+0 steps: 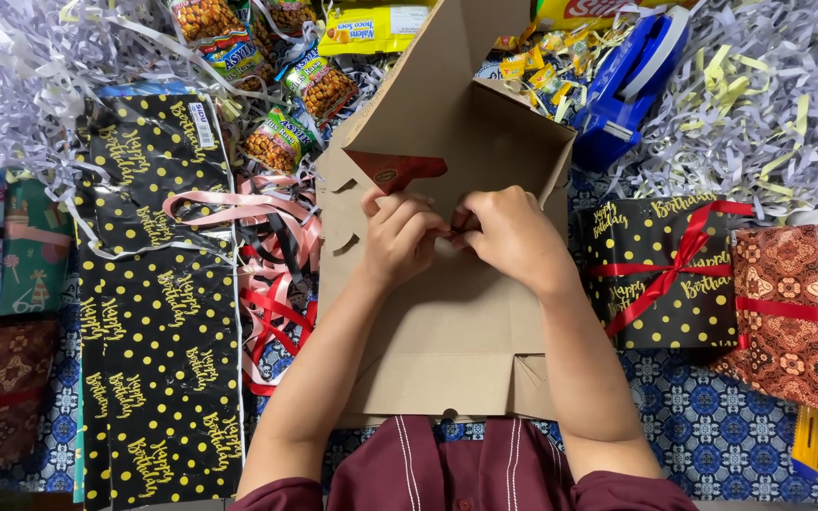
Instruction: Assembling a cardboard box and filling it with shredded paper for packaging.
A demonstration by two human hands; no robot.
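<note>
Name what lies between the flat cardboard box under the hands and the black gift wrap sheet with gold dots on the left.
In the head view, a tangle of pink, red and black ribbons lies between the cardboard box and the black gift wrap sheet.

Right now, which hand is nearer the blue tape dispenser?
Right. The right hand rests on the cardboard box, below and left of the blue tape dispenser; the left hand lies farther left.

A blue patterned cloth (712,445) covers the work surface — evenly lit — heaped at the far edge with shredded paper (769,114).
</note>
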